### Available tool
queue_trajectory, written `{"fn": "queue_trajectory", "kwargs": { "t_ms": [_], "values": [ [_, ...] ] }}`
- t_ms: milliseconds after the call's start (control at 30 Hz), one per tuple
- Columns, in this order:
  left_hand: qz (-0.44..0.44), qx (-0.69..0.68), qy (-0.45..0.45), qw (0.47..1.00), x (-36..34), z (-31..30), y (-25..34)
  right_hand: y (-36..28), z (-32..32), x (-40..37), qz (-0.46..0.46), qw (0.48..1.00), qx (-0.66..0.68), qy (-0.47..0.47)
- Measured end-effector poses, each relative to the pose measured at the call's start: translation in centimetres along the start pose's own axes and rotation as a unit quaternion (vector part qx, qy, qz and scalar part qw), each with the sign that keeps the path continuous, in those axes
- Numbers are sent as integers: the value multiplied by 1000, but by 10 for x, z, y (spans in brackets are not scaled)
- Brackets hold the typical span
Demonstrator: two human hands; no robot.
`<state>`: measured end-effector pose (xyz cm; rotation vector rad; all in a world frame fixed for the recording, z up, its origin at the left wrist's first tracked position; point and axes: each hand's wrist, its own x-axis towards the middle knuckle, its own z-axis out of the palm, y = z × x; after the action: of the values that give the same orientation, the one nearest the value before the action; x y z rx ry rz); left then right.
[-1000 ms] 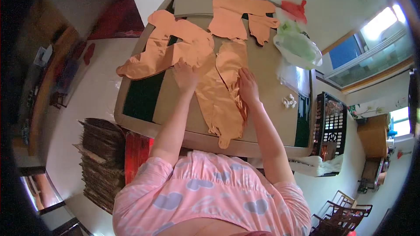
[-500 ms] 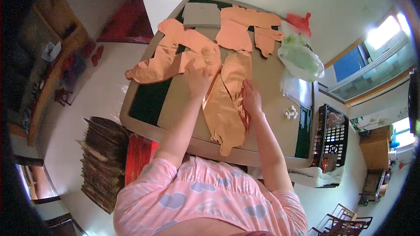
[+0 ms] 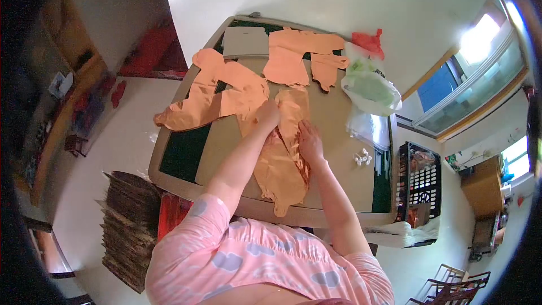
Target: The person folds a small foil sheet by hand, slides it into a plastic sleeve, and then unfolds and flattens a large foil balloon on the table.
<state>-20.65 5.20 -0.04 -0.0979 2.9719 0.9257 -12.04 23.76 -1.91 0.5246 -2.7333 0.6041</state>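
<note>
A flat, uninflated rose-gold foil balloon (image 3: 276, 175) lies lengthwise in front of me, folded partway along, with its tabbed end toward me. My left hand (image 3: 269, 114) is at the left edge of its upper part, fingers bent in and seemingly pinching the foil. Along the right edge rests my right hand (image 3: 310, 142), its fingers stretched out on the foil. Another flat foil balloon (image 3: 195, 99) spreads to the left of my left hand. Beyond the hands lie a larger foil piece (image 3: 285, 65) and a smaller one (image 3: 324, 70).
A grey flat stack (image 3: 246, 42), a red bag (image 3: 368, 42) and a pale green plastic bag (image 3: 370, 87) sit on the table (image 3: 344, 175). White small pieces (image 3: 362, 157) lie at right. A black crate (image 3: 420, 181) stands beside the table; a brown stack (image 3: 130, 229) is at left.
My left hand has moved right, from the left foil balloon to the edge of the middle one. My right hand stays along its right edge. The whole view has shifted slightly.
</note>
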Motion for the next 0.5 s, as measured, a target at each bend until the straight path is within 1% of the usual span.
{"fn": "queue_trajectory", "kwargs": {
  "t_ms": [67, 167, 267, 400, 467, 500],
  "values": [
    [69, -11, 23, 997, -17, -18, 19, 0, 0, 1, 2, 1000, -6, 3],
    [84, -38, 78, 993, -13, 4, 21, -1, 0, 0, 1, 1000, 0, 4],
    [85, -24, 172, 981, -3, 41, 10, 0, 0, -1, -19, 999, -11, 27],
    [22, -5, 70, 997, 10, 22, 11, 0, -1, 1, -6, 1000, -4, 11],
    [12, -4, 26, 1000, 3, -3, 24, 8, 10, -1, -13, 1000, -15, 11],
    [13, 4, 30, 999, 5, 0, 23, 8, 11, -2, -13, 1000, -10, 13]
  ]
}}
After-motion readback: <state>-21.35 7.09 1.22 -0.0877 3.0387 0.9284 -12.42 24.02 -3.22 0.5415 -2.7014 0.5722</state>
